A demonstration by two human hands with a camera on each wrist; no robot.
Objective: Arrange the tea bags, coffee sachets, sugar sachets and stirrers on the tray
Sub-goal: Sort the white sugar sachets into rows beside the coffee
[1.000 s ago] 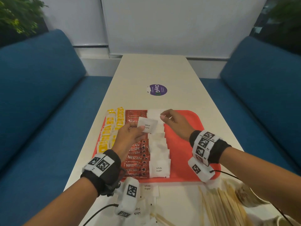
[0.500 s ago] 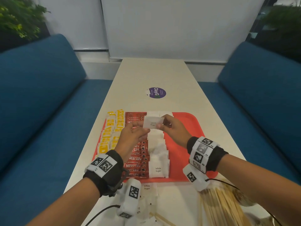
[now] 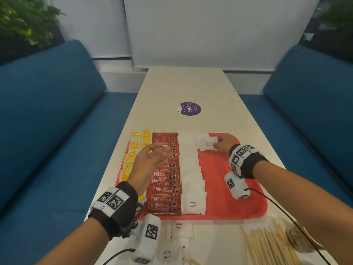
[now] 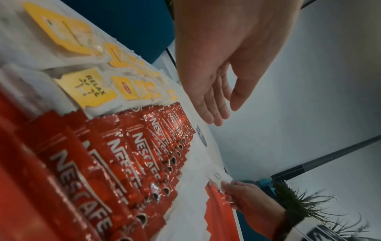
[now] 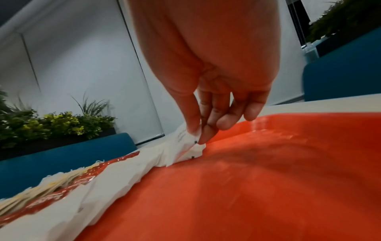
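A red tray (image 3: 229,188) lies on the white table. On it run columns of yellow tea bags (image 3: 131,159), red Nescafe coffee sachets (image 3: 164,178) and white sugar sachets (image 3: 191,175). My right hand (image 3: 223,143) pinches a white sugar sachet (image 3: 208,143) at the tray's far end, beside the sugar column; the pinch shows in the right wrist view (image 5: 195,135) and in the left wrist view (image 4: 220,177). My left hand (image 3: 152,159) hovers above the coffee sachets, its fingers (image 4: 208,104) straight, holding nothing. Wooden stirrers (image 3: 267,243) lie off the tray, near right.
Loose sugar sachets (image 3: 178,229) lie on the table in front of the tray. A purple round sticker (image 3: 189,108) marks the table beyond the tray. Blue sofas (image 3: 47,121) flank both sides. A brownish round object (image 3: 299,240) sits by the stirrers.
My left hand let go of the sugar sachet and drew back to the left. My right hand carried the sachet right to the tray's far end, beside the sugar column.
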